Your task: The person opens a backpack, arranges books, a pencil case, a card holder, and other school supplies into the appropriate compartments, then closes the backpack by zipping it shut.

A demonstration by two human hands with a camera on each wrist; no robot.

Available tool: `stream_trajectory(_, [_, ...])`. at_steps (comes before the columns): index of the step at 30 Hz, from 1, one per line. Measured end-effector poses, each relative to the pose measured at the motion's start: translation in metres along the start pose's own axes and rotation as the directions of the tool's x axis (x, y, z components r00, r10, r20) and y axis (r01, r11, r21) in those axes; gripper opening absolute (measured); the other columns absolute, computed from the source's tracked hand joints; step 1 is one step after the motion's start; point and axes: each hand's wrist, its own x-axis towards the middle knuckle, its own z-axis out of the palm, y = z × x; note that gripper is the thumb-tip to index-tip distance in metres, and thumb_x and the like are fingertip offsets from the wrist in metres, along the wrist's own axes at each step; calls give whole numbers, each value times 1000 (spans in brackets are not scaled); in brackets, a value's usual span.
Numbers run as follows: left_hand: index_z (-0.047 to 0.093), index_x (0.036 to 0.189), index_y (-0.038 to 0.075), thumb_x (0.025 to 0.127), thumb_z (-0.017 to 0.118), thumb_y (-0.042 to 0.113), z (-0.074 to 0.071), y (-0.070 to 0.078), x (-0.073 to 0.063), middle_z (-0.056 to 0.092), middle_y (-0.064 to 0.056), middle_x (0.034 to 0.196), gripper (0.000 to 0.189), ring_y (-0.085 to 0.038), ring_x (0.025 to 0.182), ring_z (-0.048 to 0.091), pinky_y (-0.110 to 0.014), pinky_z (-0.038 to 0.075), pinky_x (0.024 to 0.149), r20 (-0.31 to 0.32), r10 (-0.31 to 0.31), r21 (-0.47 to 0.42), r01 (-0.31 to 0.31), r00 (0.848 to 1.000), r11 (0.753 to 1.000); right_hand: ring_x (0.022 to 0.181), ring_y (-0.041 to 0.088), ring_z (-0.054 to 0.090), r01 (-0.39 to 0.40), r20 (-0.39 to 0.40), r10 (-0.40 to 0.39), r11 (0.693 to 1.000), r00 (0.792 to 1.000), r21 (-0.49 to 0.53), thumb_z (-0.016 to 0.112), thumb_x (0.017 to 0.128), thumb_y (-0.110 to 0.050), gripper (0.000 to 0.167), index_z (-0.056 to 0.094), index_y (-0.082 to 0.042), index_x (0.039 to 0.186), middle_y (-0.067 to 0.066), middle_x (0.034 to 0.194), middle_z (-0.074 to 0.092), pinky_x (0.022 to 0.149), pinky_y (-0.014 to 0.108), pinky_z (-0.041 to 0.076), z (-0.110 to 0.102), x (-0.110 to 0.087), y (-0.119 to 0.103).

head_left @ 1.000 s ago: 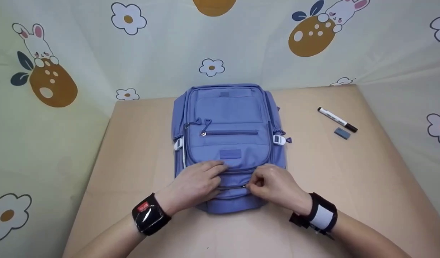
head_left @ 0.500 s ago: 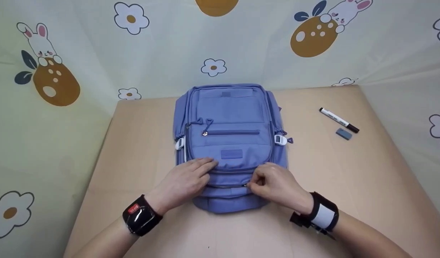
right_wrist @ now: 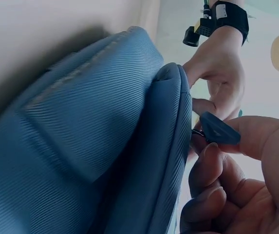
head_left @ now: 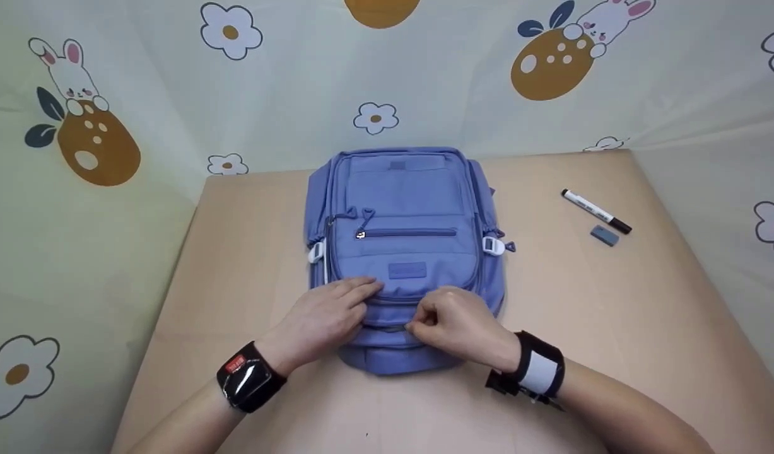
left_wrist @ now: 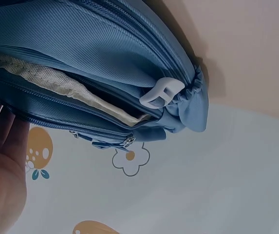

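A blue backpack (head_left: 405,202) lies with its front up, its bottom towards me. My left hand (head_left: 320,321) rests on its lower left front, fingers laid over the fabric and thumb mostly hidden. In the left wrist view, three left-hand fingers (left_wrist: 5,131) reach over a zipped edge of the bag. My right hand (head_left: 459,325) pinches a triangular blue zipper pull (right_wrist: 219,130) between thumb and forefinger, on the lower pocket's zipper (head_left: 387,328). In the head view the right fingers cover the pull.
A black-and-white marker (head_left: 595,211) and a small grey-blue block (head_left: 604,236) lie right of the bag on the wooden table (head_left: 248,252). White buckles (head_left: 492,246) sit on the bag's sides. Pale patterned cloth (head_left: 298,82) hangs behind and beside the table.
My left hand slid left across the bag, then stayed there. My right hand has since moved left along the lower zipper, with the zipper pull still between its fingers.
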Motion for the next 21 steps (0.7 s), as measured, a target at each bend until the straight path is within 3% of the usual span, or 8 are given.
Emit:
stream_trajectory(7, [65, 84, 6, 85, 71, 10, 4, 0, -3, 62, -12, 139, 8, -26, 131, 56, -36, 46, 108, -28, -8, -26, 8, 1000, 1000, 67, 4, 53, 97, 12, -96, 993, 995, -74, 80, 83, -23, 10, 75, -21, 75, -17, 68, 61, 63, 26, 47, 13, 9, -5])
stream_trajectory(13, [63, 84, 6, 87, 71, 9, 8, 0, -4, 63, -12, 138, 9, -28, 131, 57, -37, 46, 108, -62, -19, -61, 15, 998, 998, 68, 5, 49, 98, 24, -96, 991, 995, -95, 81, 85, -27, 11, 74, -22, 77, -18, 68, 58, 61, 25, 43, 14, 7, 0])
stream_trajectory(21, [64, 86, 7, 91, 69, 10, 6, 0, -6, 60, -12, 141, 8, -28, 135, 53, -38, 45, 109, -40, -50, -115, 45, 998, 992, 71, 6, 49, 113, 42, -110, 988, 993, -102, 81, 86, -30, 13, 73, -23, 78, -18, 69, 56, 62, 24, 42, 13, 5, 2])
